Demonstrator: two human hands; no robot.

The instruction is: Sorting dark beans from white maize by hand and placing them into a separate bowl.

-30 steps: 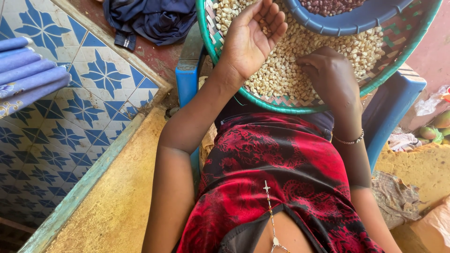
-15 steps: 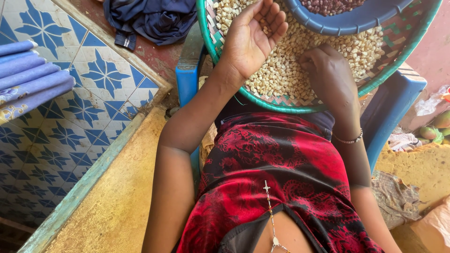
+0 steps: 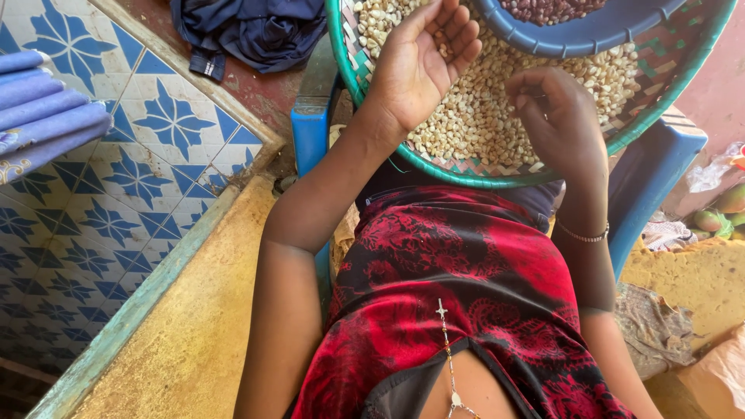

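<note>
Pale yellow kernels fill a wide woven basket with a green rim, which rests on the person's lap above a red and black patterned dress. The left hand lies palm up on the heap near the basket's left rim, its fingers loosely spread and slightly curled, a few kernels resting against them. The right hand hovers palm down over the kernels just beside it, fingers drawn together as if pinching; whether a kernel sits between the fingertips I cannot tell. A thin bracelet circles the right wrist.

At the far side of the basket, a blue bowl sits on the kernels and holds dark reddish-brown beans. A blue plastic seat shows under the basket on both sides. To the left runs a wall of white tiles with blue star patterns, with a yellowish ledge below it. A dark blue cloth lies bunched near the top, and folded lilac fabric juts in from the left edge.
</note>
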